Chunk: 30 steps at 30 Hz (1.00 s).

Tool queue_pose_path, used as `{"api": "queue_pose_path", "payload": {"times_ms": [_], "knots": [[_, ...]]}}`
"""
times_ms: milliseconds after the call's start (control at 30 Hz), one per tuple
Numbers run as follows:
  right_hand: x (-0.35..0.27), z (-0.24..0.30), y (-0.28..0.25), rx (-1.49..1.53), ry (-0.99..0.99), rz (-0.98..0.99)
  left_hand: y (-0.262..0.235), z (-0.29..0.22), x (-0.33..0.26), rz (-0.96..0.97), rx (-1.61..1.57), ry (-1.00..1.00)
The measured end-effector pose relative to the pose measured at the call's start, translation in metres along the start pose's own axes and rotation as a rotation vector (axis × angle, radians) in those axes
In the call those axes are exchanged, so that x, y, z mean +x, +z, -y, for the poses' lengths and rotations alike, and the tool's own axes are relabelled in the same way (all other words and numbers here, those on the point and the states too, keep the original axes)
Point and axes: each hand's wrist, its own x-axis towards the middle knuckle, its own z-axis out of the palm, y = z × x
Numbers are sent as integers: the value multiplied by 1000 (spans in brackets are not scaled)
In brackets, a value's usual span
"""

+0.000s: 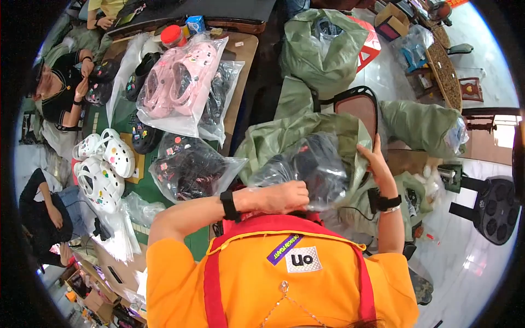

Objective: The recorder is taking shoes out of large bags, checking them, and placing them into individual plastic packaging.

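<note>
1. The left hand (284, 197) has its grip pressed together, pinching the near edge of a clear bag (311, 167) of dark clogs.
2. The right hand (376, 161) is spread, fingers up, against the far right side of that bag and the rim of the green sack (284, 136) around it.
3. The bag sits in the mouth of the sack, just in front of the person's chest; how deep it goes I cannot tell.
4. To the left, on the worktop (243, 71), lie a bag of pink clogs (178, 82), another bag of dark clogs (191, 169) and loose white clogs (104, 169).
5. More green sacks (322, 49) stand beyond, one beside a chair (358, 104).
6. Another person (63, 90) sits at the far left, handling a dark clog.
</note>
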Motion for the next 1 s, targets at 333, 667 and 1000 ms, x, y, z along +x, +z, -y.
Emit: {"api": "queue_pose_path", "payload": {"times_ms": [333, 667, 1000], "knots": [[54, -31, 42, 189, 362, 388, 19, 17, 23, 257, -89, -44], [-69, 104, -24, 638, -586, 75, -33, 77, -31, -582, 32, -765], [-95, 81, -41, 128, -953, -220, -86, 70, 54, 11, 1025, -146]]}}
